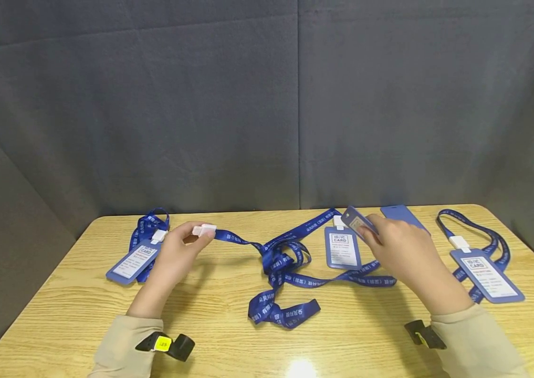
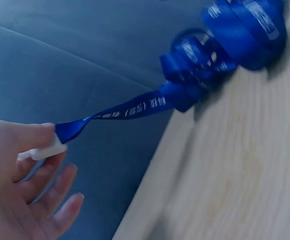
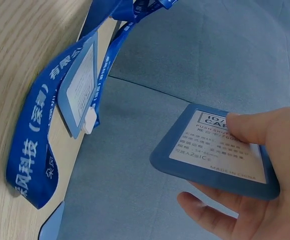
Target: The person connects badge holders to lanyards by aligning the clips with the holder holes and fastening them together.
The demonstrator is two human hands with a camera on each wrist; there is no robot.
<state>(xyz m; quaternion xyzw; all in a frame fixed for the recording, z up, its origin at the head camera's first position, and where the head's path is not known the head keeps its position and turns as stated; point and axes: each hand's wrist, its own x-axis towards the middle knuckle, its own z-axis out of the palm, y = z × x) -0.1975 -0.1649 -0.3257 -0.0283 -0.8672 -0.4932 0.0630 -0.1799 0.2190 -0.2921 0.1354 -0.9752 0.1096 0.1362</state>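
Observation:
My left hand [image 1: 179, 254] pinches a white plastic clip [image 1: 204, 230] between thumb and fingertips. From that clip a blue printed lanyard strap [image 2: 129, 107] runs taut to a tangled lanyard bundle [image 1: 278, 260] on the table. My right hand [image 1: 401, 247] holds a blue ID card holder [image 3: 220, 150] by its edge, thumb on its printed face, raised above the table. Behind it lies another card holder [image 1: 342, 247] with a white clip attached to a strap. A blue card holder [image 1: 401, 214], seen without a strap, lies by the back edge, partly covered by my right hand.
At the left lies a card holder [image 1: 132, 262] with its bunched lanyard [image 1: 146, 227]. On the right rests another card holder [image 1: 486, 275] with its looped lanyard [image 1: 474, 223]. A dark cloth wall [image 1: 229, 115] stands behind the wooden table [image 1: 219, 341].

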